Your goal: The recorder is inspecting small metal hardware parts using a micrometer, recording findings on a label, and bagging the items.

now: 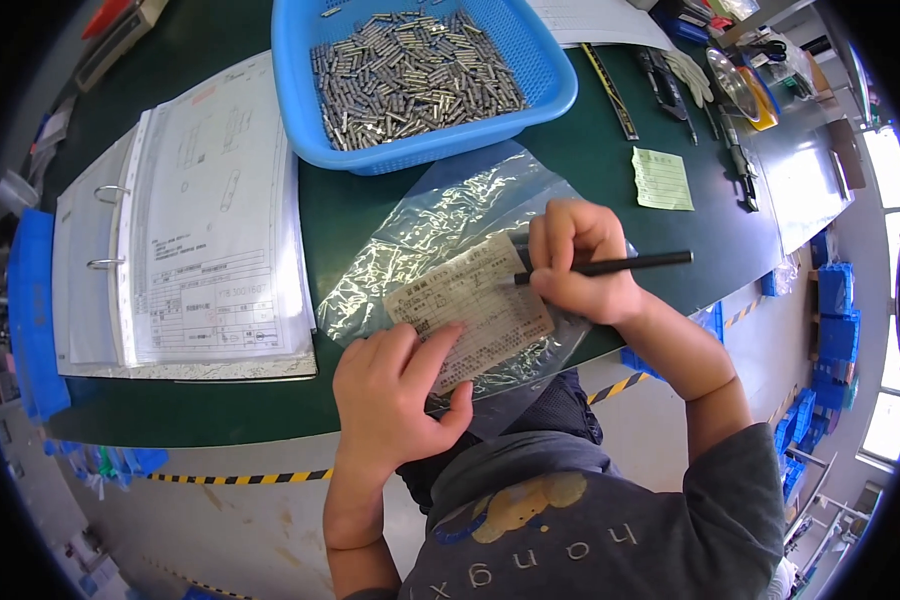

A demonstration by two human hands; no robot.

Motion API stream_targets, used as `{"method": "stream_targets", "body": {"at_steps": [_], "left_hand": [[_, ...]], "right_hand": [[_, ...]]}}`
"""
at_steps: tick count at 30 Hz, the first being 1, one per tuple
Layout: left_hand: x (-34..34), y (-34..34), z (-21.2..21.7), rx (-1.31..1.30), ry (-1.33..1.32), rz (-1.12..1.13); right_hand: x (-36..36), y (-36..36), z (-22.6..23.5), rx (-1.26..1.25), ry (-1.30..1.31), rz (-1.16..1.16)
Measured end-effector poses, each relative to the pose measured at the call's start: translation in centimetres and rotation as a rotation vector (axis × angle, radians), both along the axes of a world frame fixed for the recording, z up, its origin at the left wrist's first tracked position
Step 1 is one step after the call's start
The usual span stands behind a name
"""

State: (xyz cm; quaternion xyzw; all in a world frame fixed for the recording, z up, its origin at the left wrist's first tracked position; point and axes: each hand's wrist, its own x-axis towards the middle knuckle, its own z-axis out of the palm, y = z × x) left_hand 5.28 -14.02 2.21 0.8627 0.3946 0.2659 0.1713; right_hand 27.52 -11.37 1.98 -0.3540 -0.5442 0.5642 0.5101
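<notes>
A printed paper card (515, 320) lies tilted on a clear plastic bag (370, 275) near the table's front edge. My right hand (585, 260) grips a black pen (660, 260), its tip close to the card's upper right part. My left hand (400, 395) rests on the card's lower left side, index finger stretched over the print and thumb apart at the lower edge. Beyond the bag stands a blue plastic basket (295, 120) that holds many small metal pins (420, 80).
An open ring binder (210, 230) with drawings lies at left on the green table (260, 415). To the right are a green paper slip (662, 180), a ruler (612, 90), calipers (738, 165) and a work glove (688, 75). Blue bins (835, 310) stand beyond the table.
</notes>
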Motion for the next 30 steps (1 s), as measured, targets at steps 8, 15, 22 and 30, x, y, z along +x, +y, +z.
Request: {"method": "stream_targets", "body": {"at_steps": [8,15,22,30], "left_hand": [[-2.0,-1.3,-1.2,-0.169,-0.471,-0.006],[0.3,-4.5,-0.9,-0.181,-0.603,0.029],[0.6,-5.7,-0.8,-0.14,-0.595,-0.015],[1.0,-6.4,-1.2,-0.161,-0.612,-0.042]], "right_hand": [[1.0,-3.8,2.7,0.017,0.1,-0.053],[-0.7,-8.0,3.8,0.105,-0.033,-0.055],[-1.0,-8.3,3.2,0.111,-0.082,-0.064],[0.6,-8.7,2.5,0.14,-0.016,0.025]]}}
